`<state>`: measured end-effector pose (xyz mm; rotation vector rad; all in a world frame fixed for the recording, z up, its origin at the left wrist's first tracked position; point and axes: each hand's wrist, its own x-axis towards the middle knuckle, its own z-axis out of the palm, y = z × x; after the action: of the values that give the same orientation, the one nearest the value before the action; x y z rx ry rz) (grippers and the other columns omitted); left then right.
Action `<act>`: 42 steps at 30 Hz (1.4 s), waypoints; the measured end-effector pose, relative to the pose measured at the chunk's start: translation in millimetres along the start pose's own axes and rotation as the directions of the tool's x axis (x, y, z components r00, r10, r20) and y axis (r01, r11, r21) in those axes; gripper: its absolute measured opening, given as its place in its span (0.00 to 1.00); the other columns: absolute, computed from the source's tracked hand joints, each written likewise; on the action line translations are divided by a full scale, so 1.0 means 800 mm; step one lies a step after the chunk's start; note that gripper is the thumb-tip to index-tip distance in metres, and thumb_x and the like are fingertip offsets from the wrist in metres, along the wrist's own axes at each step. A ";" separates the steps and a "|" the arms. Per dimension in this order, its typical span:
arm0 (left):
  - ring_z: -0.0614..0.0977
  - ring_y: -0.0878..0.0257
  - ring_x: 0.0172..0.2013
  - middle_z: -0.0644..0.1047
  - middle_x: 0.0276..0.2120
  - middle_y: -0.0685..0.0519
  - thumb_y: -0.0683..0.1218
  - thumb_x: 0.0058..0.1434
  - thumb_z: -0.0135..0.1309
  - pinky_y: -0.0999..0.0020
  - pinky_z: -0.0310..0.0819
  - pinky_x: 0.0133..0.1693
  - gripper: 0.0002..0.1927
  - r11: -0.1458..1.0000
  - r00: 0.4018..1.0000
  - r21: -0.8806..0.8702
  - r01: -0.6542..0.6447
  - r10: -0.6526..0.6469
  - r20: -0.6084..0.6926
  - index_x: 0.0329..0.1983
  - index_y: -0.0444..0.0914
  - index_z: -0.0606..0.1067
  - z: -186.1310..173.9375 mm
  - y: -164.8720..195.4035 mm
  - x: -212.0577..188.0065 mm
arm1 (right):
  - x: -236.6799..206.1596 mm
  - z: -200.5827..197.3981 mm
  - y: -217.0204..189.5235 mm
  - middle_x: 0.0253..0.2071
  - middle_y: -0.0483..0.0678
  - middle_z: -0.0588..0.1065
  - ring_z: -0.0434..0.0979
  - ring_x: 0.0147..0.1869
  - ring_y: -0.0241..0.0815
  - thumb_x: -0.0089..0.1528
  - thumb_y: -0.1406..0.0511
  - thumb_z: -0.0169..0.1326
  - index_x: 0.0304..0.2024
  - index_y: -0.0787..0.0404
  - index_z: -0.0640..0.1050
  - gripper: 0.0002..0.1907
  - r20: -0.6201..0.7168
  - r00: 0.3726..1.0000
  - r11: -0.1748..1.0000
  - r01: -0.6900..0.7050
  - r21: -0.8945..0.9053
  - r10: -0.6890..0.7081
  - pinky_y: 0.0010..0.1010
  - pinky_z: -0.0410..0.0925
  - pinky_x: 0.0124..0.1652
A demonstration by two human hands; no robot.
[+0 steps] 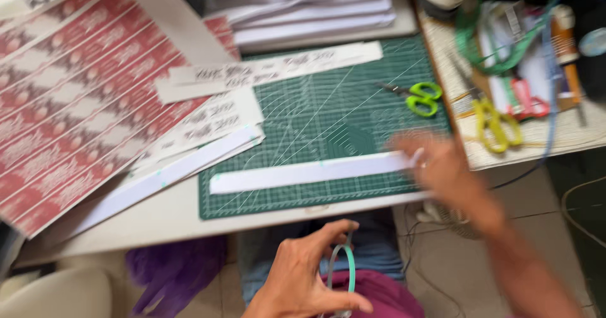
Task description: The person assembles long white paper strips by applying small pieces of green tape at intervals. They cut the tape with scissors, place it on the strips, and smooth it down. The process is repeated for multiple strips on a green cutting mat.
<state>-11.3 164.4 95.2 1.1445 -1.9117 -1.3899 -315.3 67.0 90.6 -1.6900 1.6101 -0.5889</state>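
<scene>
- A large sheet of red-and-white patterned strips [69, 97] covers the left part of the tabletop [158, 220], lying at a slant.
- White paper strips [189, 160] fan out from under that sheet onto the left edge of the green cutting mat [328, 116]; more strips with dark markings [271, 68] lie across the mat's top.
- A purple bag or cloth [173, 270] sits low, below the tabletop's edge.
- The left hand [309, 277] is down at the lap, fingers curled around a thin teal-and-grey ring, apparently a tape roll [341, 274], held on edge.
- A long white paper strip [309, 173] lies across the mat near its front edge.
- The right hand [435, 166], blurred, is at the right end of that strip; I cannot tell whether it grips the strip or only touches it.
- Green-handled scissors [420, 97] rest on the mat's upper right.
- Further right, a tray [505, 150] holds yellow-handled scissors [495, 122], red-handled scissors [527, 100] and green cord [492, 46].
</scene>
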 end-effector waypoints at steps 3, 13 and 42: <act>0.88 0.59 0.40 0.85 0.46 0.51 0.74 0.39 0.70 0.65 0.82 0.42 0.55 1.000 0.999 -0.022 0.017 -0.018 -0.030 0.67 0.42 0.74 -0.012 -0.008 -0.010 | 0.055 -0.044 0.011 0.49 0.56 0.78 0.79 0.53 0.57 0.64 0.70 0.59 0.54 0.63 0.78 0.15 -0.173 0.863 0.703 0.254 -0.664 -0.475 0.44 0.72 0.54; 0.88 0.65 0.37 0.86 0.46 0.54 0.70 0.37 0.72 0.73 0.76 0.32 0.56 0.970 0.995 -0.230 0.083 -0.094 -0.035 0.69 0.43 0.71 -0.040 -0.020 -0.014 | 0.114 -0.070 0.009 0.43 0.55 0.80 0.82 0.44 0.50 0.62 0.64 0.62 0.60 0.58 0.77 0.24 0.098 0.989 0.751 0.149 -0.643 -0.112 0.39 0.75 0.47; 0.89 0.64 0.38 0.86 0.47 0.52 0.75 0.38 0.67 0.74 0.77 0.31 0.59 0.987 0.999 -0.156 0.031 -0.033 -0.013 0.71 0.43 0.69 -0.039 0.004 -0.009 | 0.012 0.004 -0.106 0.29 0.46 0.82 0.83 0.30 0.37 0.38 0.52 0.74 0.51 0.57 0.85 0.38 0.823 0.561 0.986 0.167 -0.008 -0.089 0.31 0.74 0.30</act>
<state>16.2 155.2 109.7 1.1118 -1.7471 -1.5142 -256.5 54.9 151.1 -1.7539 0.8174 0.2409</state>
